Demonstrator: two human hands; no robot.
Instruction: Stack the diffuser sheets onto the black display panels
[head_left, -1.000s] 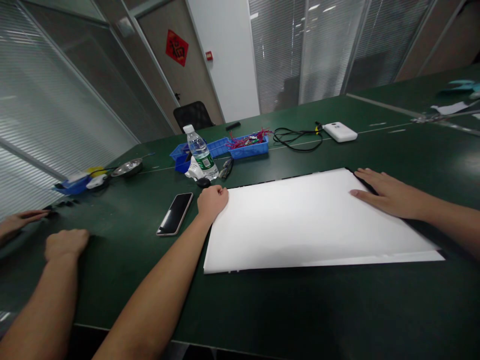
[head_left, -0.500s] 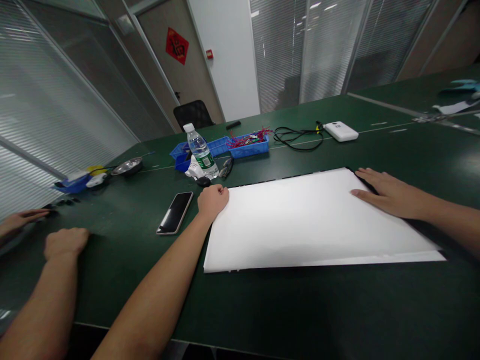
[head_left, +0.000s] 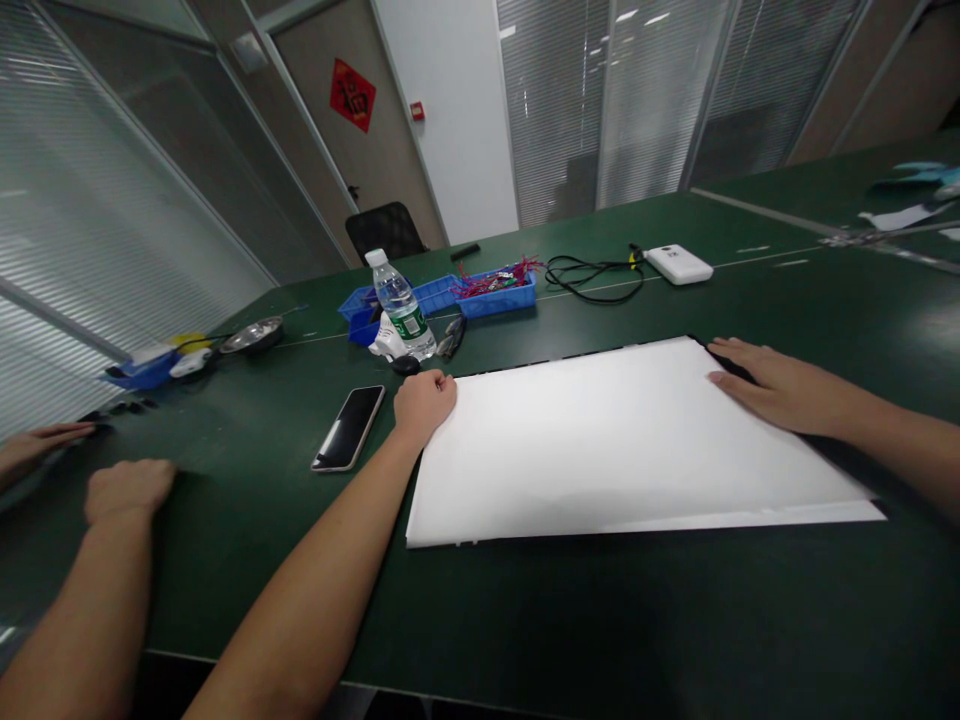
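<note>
A large white sheet (head_left: 600, 440) lies flat in front of me, with a dark edge showing along its far side and a second white layer under its near edge. My left hand (head_left: 424, 408) is closed in a fist at its far left corner; I see nothing in the curled fingers, though their undersides are hidden. At the far right corner, my right hand (head_left: 780, 385) lies flat with its fingers stretched out across the dark edge, the thumb on the white surface. A smartphone (head_left: 349, 430) lies left of my left hand.
Beyond the sheet stand a water bottle (head_left: 403, 310) and a blue tray (head_left: 499, 297) of red wires. A black cable (head_left: 592, 280) runs to a white box (head_left: 679, 264). At left, another person's fist (head_left: 127, 490) and other hand (head_left: 49, 440) rest on the green table (head_left: 600, 630).
My right thumb has shifted slightly to the right along the sheet. My left hand keeps its place, and the whole view has moved only a little.
</note>
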